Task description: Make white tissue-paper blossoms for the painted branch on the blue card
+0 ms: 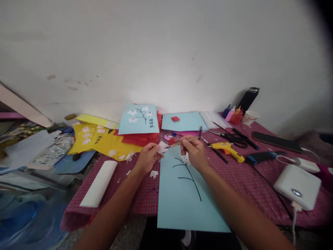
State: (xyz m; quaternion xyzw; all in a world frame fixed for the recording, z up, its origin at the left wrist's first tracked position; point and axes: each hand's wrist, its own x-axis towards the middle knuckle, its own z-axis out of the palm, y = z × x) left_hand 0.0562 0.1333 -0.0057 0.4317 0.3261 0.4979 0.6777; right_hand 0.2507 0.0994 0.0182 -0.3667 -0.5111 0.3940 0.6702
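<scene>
Between the fingers of my left hand (149, 158) is a small piece of white paper (162, 147). My right hand (194, 151) pinches what looks like a thin paintbrush (175, 144), its tip pointing left and meeting the paper's edge. Below both hands lies a light blue sheet (177, 208) with a black branch drawn on it, reaching over the table's front edge. A white paper flower (185, 159) sits at the branch's top, partly covered by my right hand. Another white cut-out (154, 174) rests on the checked cloth left of the sheet.
Paint lids (172, 141) lie behind my hands. To the right are a yellow glue gun (227, 150), scissors (235, 139), paint bottles (231, 114), a black flask (248, 100) and a white power bank (298, 185). Leftward are folded white paper (99, 184) and a finished flower picture (139, 119).
</scene>
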